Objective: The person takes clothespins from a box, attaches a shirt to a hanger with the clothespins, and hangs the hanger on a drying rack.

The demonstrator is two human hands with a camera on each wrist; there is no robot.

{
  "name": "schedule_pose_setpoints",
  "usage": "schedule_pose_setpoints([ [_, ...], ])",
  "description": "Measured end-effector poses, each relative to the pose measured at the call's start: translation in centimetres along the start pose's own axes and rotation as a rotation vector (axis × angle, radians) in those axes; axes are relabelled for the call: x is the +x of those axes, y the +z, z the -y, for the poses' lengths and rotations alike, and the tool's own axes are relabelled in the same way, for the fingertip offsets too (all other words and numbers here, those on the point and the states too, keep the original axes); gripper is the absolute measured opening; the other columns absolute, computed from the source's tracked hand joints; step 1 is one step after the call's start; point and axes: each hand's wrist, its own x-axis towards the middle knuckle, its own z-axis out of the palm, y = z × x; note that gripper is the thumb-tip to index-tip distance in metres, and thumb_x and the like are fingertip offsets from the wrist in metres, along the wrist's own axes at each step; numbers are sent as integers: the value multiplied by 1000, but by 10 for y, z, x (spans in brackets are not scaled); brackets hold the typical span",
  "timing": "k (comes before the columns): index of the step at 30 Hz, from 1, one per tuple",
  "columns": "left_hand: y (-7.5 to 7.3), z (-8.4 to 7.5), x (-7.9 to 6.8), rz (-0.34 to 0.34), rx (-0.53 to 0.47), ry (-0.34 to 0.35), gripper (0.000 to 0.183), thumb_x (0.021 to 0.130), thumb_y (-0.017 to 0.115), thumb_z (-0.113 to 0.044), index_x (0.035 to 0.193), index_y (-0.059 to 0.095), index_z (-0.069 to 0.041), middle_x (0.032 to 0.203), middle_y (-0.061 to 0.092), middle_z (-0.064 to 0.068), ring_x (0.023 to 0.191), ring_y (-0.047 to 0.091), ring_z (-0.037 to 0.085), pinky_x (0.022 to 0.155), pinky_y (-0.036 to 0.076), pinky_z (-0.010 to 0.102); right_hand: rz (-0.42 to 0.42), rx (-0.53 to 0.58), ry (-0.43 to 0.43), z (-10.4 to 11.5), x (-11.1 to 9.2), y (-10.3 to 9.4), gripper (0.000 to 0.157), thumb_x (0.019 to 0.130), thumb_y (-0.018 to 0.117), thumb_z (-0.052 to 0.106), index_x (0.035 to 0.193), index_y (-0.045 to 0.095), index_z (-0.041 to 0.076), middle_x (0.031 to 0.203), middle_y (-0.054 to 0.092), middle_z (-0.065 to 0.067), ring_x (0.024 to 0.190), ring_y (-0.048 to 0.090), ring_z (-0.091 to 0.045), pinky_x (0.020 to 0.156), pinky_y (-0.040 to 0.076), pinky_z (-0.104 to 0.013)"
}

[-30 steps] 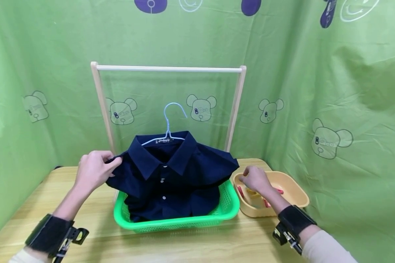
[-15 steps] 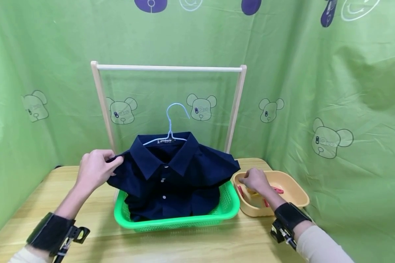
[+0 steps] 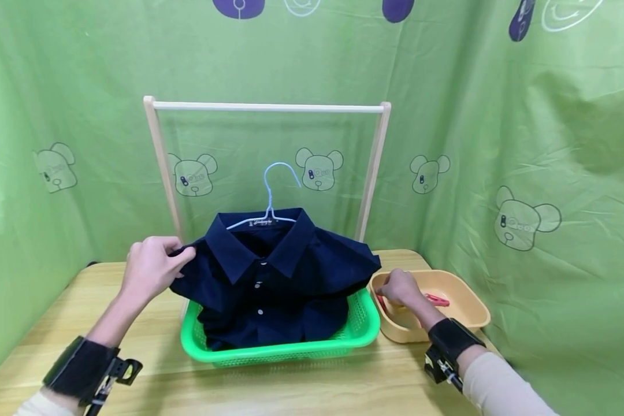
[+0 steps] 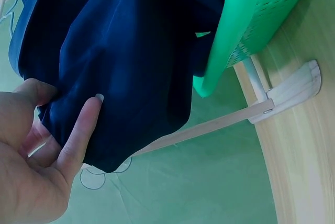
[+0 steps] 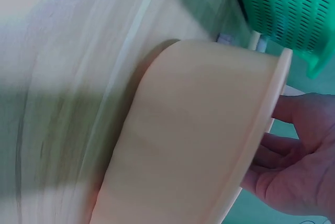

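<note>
A navy collared shirt (image 3: 312,271) with white buttons rises out of a green basket (image 3: 281,353). A pale blue wire hanger (image 3: 269,196) sits inside its collar, hook upward. At the shirt's shoulder on the left, my left hand (image 3: 152,267) pinches the cloth; the left wrist view shows the thumb and fingers on the dark fabric (image 4: 125,72). My right hand (image 3: 403,287) reaches down into a light orange basin (image 3: 470,300) holding pink-red clothespins (image 3: 437,300). In the right wrist view, the basin's wall hides its fingertips, so I cannot tell what they hold.
Behind the basket stands a rack with a white crossbar (image 3: 270,107) and wooden posts (image 3: 372,173). Basket and basin stand side by side on a wood-grain table (image 3: 301,390). A green curtain (image 3: 270,63) with bear-head drawings hangs behind and at both sides.
My right hand has sunk deeper into the basin, covering the yellow clothespins seen earlier. The shirt and hanger have shifted slightly right. My left hand keeps its pinch on the shoulder.
</note>
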Motion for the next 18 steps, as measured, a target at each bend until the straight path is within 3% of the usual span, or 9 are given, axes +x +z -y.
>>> schedule_pose_setpoints([
  [4,0,0,0,-6,1,2,45,91,68,-29,54,44,-18,51,65,-6,50,66,4,45,34,29,5,2,17,-2,2,3,29,88,74,25,73,72,0,66,60,-4,60,55,-19,54,40,-26],
  [9,1,1,0,-14,6,5,45,89,68,-28,53,44,-19,50,65,-7,49,65,4,45,33,29,10,27,39,-6,3,4,38,88,74,25,58,58,8,55,45,2,48,47,-13,48,36,-23],
  [18,1,2,3,-20,20,-3,44,87,68,-28,52,43,-21,49,65,-8,48,65,4,44,34,30,15,24,36,-12,5,9,31,90,73,26,71,70,0,58,54,-1,49,51,-13,50,40,-22],
])
